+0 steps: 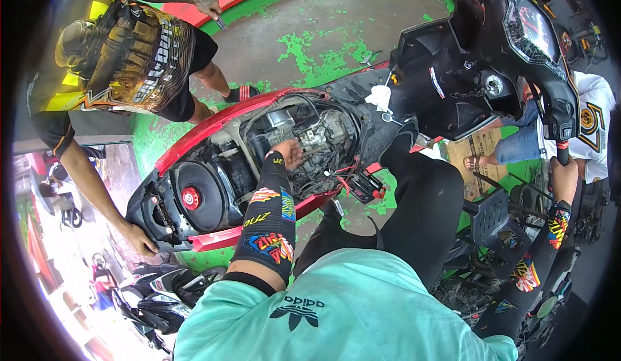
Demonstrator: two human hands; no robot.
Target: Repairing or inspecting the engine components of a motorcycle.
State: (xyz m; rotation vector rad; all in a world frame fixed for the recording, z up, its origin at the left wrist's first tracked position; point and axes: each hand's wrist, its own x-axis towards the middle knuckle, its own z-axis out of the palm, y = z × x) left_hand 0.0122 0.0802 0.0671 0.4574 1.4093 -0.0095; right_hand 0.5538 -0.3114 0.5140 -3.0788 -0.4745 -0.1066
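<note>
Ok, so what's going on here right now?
The person's right grip holds the handlebar end; the left grip is over the exposed engine of the red scooter, contact unclear. A co-worker at the tail rests one hand on it, with a small object in the other.

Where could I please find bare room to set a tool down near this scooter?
The broad floor patch between the co-worker's legs, the scooter's red far-side panel and the black leg shield looks bare. It is crowded around the exposed engine and the battery beside the wearer's right leg.
</note>
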